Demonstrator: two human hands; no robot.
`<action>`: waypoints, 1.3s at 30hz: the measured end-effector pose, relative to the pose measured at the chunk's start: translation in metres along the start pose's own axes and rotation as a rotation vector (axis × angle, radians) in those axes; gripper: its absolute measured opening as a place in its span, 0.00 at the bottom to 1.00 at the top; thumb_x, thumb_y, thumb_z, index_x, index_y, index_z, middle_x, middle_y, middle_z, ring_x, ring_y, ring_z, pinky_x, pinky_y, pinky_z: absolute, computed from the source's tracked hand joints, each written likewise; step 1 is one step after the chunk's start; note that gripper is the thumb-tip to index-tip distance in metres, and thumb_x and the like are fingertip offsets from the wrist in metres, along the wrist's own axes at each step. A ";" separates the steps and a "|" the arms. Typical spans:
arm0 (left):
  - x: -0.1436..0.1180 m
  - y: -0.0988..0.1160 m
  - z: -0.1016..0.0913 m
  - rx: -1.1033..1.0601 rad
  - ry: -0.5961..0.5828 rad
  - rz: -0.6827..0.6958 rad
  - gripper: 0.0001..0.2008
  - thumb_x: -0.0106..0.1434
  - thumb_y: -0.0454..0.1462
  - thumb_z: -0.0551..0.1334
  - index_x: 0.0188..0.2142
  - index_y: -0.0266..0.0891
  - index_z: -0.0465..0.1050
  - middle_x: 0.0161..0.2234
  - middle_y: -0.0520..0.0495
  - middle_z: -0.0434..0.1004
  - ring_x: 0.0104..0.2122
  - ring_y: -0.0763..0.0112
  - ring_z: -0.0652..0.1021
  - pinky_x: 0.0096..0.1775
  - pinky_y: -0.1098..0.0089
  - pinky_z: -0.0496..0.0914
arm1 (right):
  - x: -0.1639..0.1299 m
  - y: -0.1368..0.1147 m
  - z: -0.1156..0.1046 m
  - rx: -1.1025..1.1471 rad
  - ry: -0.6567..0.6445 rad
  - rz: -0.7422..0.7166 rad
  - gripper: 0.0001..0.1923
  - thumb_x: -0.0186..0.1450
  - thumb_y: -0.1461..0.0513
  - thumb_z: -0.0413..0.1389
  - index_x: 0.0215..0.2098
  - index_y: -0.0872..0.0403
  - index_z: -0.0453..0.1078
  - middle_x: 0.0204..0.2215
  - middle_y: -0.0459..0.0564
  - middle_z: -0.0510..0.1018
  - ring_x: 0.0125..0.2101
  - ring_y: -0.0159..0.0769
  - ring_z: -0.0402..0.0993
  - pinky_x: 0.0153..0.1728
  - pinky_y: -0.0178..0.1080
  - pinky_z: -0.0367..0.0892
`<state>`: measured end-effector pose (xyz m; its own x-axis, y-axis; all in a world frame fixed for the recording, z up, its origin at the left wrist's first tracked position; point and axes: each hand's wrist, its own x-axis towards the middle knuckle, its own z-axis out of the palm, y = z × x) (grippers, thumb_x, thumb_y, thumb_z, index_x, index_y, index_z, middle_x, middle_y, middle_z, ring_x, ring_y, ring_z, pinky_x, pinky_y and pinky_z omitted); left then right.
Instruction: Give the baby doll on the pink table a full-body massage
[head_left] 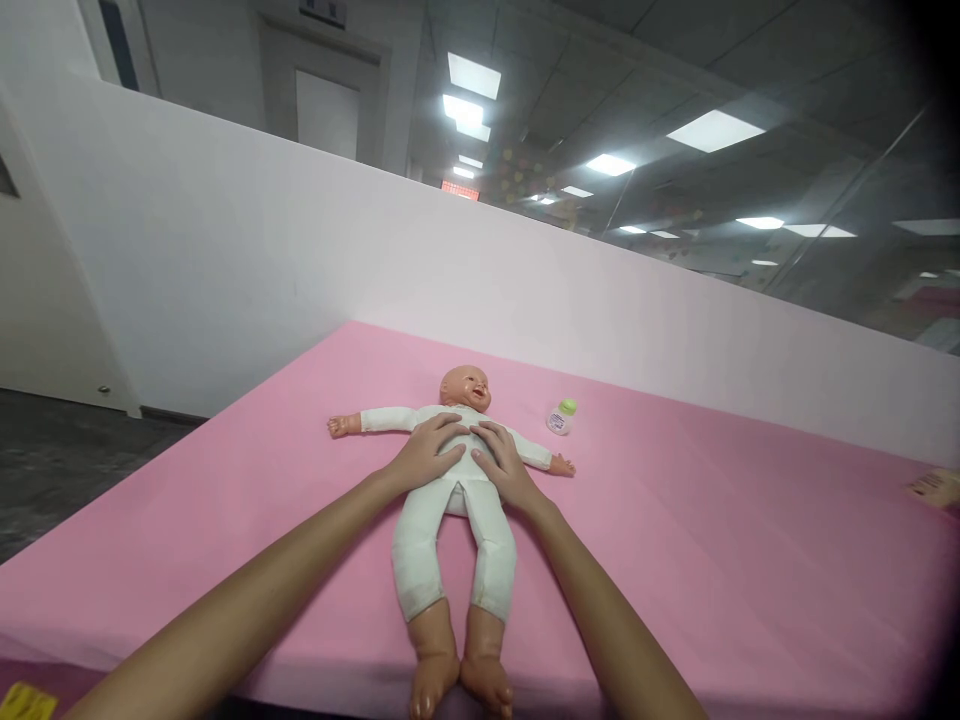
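A baby doll [491, 535] with a white cloth body lies on its back, head away from me and feet at the near edge. Both its arms are stretched out sideways. My left hand [429, 452] rests flat on the left side of the doll's chest, fingers extended. On the other side of the chest lies my right hand [506, 462], its fingers also stretched out and the thumb pointing inward. Neither hand grips anything. Beyond the doll's arm on the right stands a small clear bottle [559, 420] with a green cap.
A pink sheet [712, 560] covers the table under the doll. Along the back and left runs a low white wall [480, 270], with glass above it at the right. At the far right edge lies a beige item [934, 488], and a yellow patch [28, 702] shows at lower left.
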<state>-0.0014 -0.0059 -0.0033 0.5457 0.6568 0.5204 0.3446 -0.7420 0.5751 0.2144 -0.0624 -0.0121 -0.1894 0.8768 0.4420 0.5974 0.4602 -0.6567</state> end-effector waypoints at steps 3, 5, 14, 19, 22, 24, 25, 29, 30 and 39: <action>0.000 0.000 0.000 -0.002 -0.003 -0.002 0.18 0.71 0.44 0.59 0.57 0.48 0.76 0.63 0.44 0.69 0.63 0.53 0.69 0.66 0.49 0.62 | 0.001 0.000 0.000 -0.001 0.000 -0.001 0.22 0.74 0.50 0.52 0.64 0.41 0.66 0.65 0.50 0.64 0.68 0.44 0.56 0.71 0.53 0.52; 0.000 0.000 -0.001 -0.004 -0.004 -0.003 0.18 0.71 0.44 0.59 0.57 0.48 0.76 0.63 0.44 0.69 0.63 0.53 0.69 0.66 0.49 0.62 | 0.001 0.000 0.000 -0.002 0.000 -0.002 0.22 0.74 0.49 0.52 0.64 0.41 0.66 0.65 0.50 0.64 0.68 0.44 0.56 0.71 0.53 0.52; 0.000 0.001 -0.001 0.003 -0.007 -0.004 0.18 0.71 0.44 0.59 0.57 0.48 0.76 0.63 0.44 0.68 0.63 0.52 0.69 0.66 0.49 0.62 | 0.001 0.001 0.000 0.003 -0.004 0.005 0.21 0.74 0.50 0.52 0.64 0.41 0.66 0.65 0.50 0.63 0.68 0.42 0.56 0.71 0.52 0.51; 0.000 0.002 -0.001 0.010 -0.004 0.000 0.18 0.71 0.44 0.58 0.57 0.48 0.76 0.62 0.44 0.69 0.63 0.53 0.69 0.66 0.49 0.62 | 0.001 0.001 0.000 -0.005 0.003 -0.017 0.21 0.74 0.50 0.52 0.64 0.41 0.66 0.65 0.49 0.65 0.68 0.43 0.56 0.71 0.52 0.52; 0.000 0.002 -0.001 0.012 0.003 0.004 0.17 0.71 0.45 0.58 0.56 0.48 0.77 0.62 0.43 0.69 0.63 0.52 0.70 0.66 0.49 0.62 | 0.001 0.001 0.000 -0.008 0.003 -0.019 0.21 0.74 0.49 0.51 0.63 0.42 0.67 0.64 0.50 0.65 0.68 0.44 0.56 0.71 0.53 0.53; 0.000 0.001 -0.001 0.013 0.003 0.010 0.17 0.71 0.45 0.58 0.56 0.48 0.77 0.62 0.43 0.69 0.63 0.52 0.70 0.66 0.49 0.63 | 0.001 0.001 0.000 -0.010 0.003 -0.011 0.22 0.74 0.49 0.51 0.63 0.42 0.67 0.65 0.50 0.65 0.68 0.44 0.57 0.71 0.53 0.53; 0.000 0.001 -0.001 0.014 0.001 0.012 0.17 0.71 0.45 0.58 0.56 0.48 0.77 0.62 0.44 0.69 0.63 0.52 0.70 0.66 0.49 0.63 | 0.001 0.001 0.000 -0.010 0.003 -0.008 0.22 0.74 0.49 0.51 0.64 0.42 0.67 0.65 0.50 0.64 0.68 0.44 0.57 0.71 0.53 0.53; -0.001 0.001 -0.001 0.014 -0.003 0.006 0.18 0.71 0.45 0.58 0.57 0.49 0.77 0.63 0.44 0.69 0.63 0.52 0.70 0.66 0.49 0.63 | 0.001 0.001 -0.001 -0.009 0.001 -0.004 0.22 0.74 0.49 0.52 0.64 0.41 0.67 0.65 0.50 0.64 0.68 0.44 0.57 0.71 0.53 0.53; -0.001 0.001 -0.001 0.013 -0.004 0.004 0.18 0.71 0.45 0.58 0.57 0.49 0.77 0.63 0.44 0.69 0.63 0.52 0.70 0.66 0.49 0.63 | 0.001 0.001 -0.001 -0.008 0.001 -0.005 0.22 0.74 0.49 0.52 0.64 0.41 0.67 0.65 0.50 0.64 0.68 0.44 0.57 0.71 0.53 0.53; 0.000 0.001 -0.001 0.006 -0.009 0.000 0.17 0.71 0.44 0.58 0.56 0.48 0.77 0.62 0.44 0.69 0.63 0.52 0.69 0.66 0.49 0.62 | 0.001 0.002 0.000 -0.016 0.001 -0.014 0.21 0.74 0.50 0.51 0.64 0.41 0.66 0.65 0.50 0.65 0.68 0.44 0.57 0.71 0.53 0.53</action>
<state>-0.0023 -0.0065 -0.0023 0.5521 0.6559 0.5147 0.3493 -0.7425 0.5715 0.2156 -0.0610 -0.0127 -0.1974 0.8703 0.4513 0.6072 0.4700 -0.6406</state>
